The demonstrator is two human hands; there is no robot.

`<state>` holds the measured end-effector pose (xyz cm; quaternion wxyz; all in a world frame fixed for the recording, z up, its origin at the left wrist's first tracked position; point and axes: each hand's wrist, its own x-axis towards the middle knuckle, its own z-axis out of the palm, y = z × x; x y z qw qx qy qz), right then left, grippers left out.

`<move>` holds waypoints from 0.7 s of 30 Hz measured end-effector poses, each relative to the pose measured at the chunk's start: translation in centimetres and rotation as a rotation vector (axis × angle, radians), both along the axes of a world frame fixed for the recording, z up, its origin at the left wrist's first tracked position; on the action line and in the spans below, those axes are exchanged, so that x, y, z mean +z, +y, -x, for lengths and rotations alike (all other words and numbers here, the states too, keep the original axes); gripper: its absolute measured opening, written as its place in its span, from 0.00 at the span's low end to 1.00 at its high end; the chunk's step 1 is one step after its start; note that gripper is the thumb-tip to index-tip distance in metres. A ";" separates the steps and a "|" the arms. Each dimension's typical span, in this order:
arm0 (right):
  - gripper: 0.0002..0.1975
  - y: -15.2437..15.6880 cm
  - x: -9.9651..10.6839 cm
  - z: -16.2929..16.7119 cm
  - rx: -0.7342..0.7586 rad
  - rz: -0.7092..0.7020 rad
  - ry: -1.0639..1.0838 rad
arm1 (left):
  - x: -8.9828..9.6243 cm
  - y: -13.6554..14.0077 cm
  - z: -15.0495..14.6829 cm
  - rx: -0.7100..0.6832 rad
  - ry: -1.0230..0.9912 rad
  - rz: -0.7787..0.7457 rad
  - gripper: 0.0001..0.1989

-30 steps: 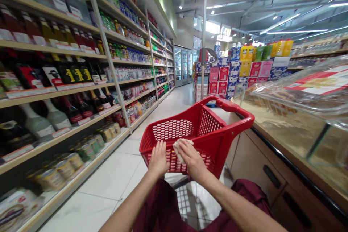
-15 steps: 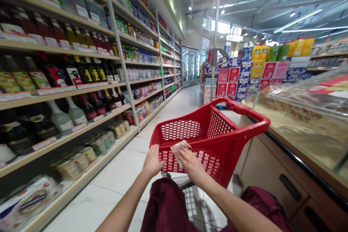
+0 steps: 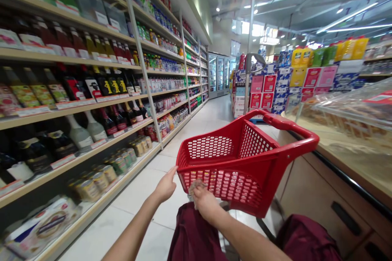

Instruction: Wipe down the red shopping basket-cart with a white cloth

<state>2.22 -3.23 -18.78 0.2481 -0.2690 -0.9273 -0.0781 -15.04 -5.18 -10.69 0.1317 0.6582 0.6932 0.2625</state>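
A red plastic shopping cart (image 3: 211,167) with perforated walls stands before me, its handle toward the right. My left hand (image 3: 167,185) is at the cart's near left corner, its fingers closed on the rim there. In my right hand (image 3: 206,202) is a crumpled, light-coloured cloth (image 3: 197,185), pressed against the lower left part of the cart's near side wall. The fingers of that hand are bent over the cloth and partly cover it. Through the holes of the wall, pale and reddish patches show.
Shelves of bottles and cans (image 3: 101,98) line the left side. To the right is a wooden counter (image 3: 324,187) with packaged food under clear covers. Stacked boxes (image 3: 260,89) and a pole (image 3: 249,49) stand beyond the cart, and glass-door fridges (image 3: 219,71) farther back.
My right hand has moved the cloth from the near rim down to the lower left of the side wall. My left hand has shifted to the corner's outer side, its fingers now closed.
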 end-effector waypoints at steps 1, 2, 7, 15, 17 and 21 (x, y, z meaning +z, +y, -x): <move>0.15 -0.1 -0.3 -0.7 0.013 -0.026 0.022 | -0.3 0.1 -0.2 -0.002 0.019 0.006 0.36; 0.15 -0.1 -0.2 -1.5 0.029 -0.064 0.058 | -0.5 0.2 -0.5 -0.006 0.051 0.008 0.36; 0.19 1.6 3.0 -6.0 -0.028 -0.205 0.194 | -0.4 1.4 -3.6 -0.055 0.267 0.043 0.36; 0.17 1.3 1.4 -8.5 -0.054 -0.246 0.138 | 0.7 1.9 -8.0 -0.125 0.341 0.073 0.37; 0.18 1.3 2.5 -8.7 -0.056 -0.265 0.170 | 0.7 2.0 -9.1 -0.164 0.334 0.043 0.37; 0.17 1.8 2.8 -10.9 -0.069 -0.257 0.153 | 0.9 1.9 -10.8 -0.186 0.328 0.027 0.37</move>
